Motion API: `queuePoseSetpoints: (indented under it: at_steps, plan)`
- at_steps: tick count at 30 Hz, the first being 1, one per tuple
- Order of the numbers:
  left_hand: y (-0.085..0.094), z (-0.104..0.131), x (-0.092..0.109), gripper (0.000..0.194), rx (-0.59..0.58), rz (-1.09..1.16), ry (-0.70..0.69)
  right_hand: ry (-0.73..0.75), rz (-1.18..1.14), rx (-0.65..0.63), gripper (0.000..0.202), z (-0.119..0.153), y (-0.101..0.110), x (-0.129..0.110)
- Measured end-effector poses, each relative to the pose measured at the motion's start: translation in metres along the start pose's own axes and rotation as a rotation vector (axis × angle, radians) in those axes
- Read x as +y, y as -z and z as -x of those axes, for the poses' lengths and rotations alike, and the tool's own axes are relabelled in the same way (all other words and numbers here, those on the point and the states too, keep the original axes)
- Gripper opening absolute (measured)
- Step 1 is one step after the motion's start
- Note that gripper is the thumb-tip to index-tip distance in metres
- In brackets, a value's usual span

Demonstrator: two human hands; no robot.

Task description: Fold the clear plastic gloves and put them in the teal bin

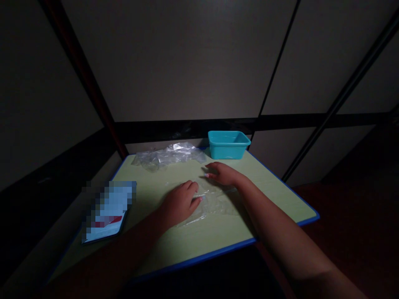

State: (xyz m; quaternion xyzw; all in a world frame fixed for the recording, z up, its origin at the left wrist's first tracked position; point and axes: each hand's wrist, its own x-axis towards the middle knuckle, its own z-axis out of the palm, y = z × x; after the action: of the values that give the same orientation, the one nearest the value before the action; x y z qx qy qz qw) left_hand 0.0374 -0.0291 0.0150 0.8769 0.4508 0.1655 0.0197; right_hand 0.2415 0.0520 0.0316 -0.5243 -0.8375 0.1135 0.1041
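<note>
A clear plastic bag (218, 206) lies flat on the light green table (174, 247), in front of me. My left hand (181, 202) rests on the left part of this bag, with the fingers slightly bent and the thumb apart from them. Over the bag's far edge is my right hand (220, 173), its fingers and thumb spread and nothing visible between them. Whether its fingertips touch the bag or the table I cannot tell. Part of the bag is hidden beneath my left hand.
At the back edge lies a crumpled heap of clear plastic bags (174, 155). A turquoise plastic basket (228, 150) stands at the back right. A tablet or phone with a lit, pixelated screen (109, 207) is on the left. Pale panels (187, 62) rise behind the table.
</note>
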Motion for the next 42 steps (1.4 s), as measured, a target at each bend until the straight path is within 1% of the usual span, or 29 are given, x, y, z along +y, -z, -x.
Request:
queuePoseSetpoints:
  at_steps: [3,7,14,22,25,27,29,30,31,33,35,36,37,39,42]
  plan:
    - [-0.003,0.0,-0.004,0.013,-0.039,-0.008,-0.017,0.061,-0.031,0.042,0.053,-0.002,-0.004,0.004]
    - [-0.005,0.0,-0.007,0.014,-0.038,0.023,-0.017,0.1,-0.04,0.062,0.049,-0.003,-0.007,0.008]
    - [-0.005,-0.001,-0.006,0.014,-0.04,0.055,-0.012,0.102,-0.02,0.032,0.049,-0.003,-0.007,0.007]
    - [-0.005,0.0,-0.007,0.016,-0.036,0.065,-0.022,0.087,-0.004,0.048,0.048,-0.002,-0.006,0.006]
    - [-0.004,0.0,-0.007,0.014,-0.019,0.105,-0.019,0.085,0.009,0.063,0.048,-0.002,-0.006,0.007]
    - [-0.004,-0.001,-0.005,0.01,0.023,0.183,-0.007,0.089,0.017,0.068,0.048,-0.002,-0.007,0.007]
    - [-0.002,-0.004,-0.004,0.008,0.101,0.357,0.045,0.088,0.025,0.067,0.048,-0.003,-0.007,0.008]
    - [-0.001,-0.006,-0.003,0.011,0.15,0.506,0.096,0.086,0.028,0.064,0.048,-0.003,-0.008,0.008]
    - [0.002,-0.007,-0.003,0.017,0.193,0.702,0.16,0.083,0.03,0.061,0.048,-0.004,-0.008,0.008]
    - [0.008,-0.011,-0.003,0.033,0.237,1.186,0.29,0.078,0.035,0.054,0.048,-0.004,-0.009,0.008]
    - [0.017,-0.013,-0.005,0.044,0.224,1.638,0.374,0.077,0.036,0.045,0.048,-0.005,-0.01,0.007]
    - [0.021,-0.014,-0.006,0.047,0.204,1.808,0.403,0.077,0.035,0.042,0.048,-0.005,-0.01,0.007]
    - [0.024,-0.014,-0.007,0.048,0.183,1.935,0.433,0.076,0.033,0.04,0.048,-0.005,-0.009,0.007]
    - [0.029,-0.014,-0.008,0.05,0.157,2.094,0.502,0.068,0.024,0.041,0.05,-0.005,-0.009,0.007]
    - [0.033,-0.013,-0.005,0.052,0.143,2.195,0.56,0.049,0.004,0.058,0.052,-0.005,-0.009,0.007]
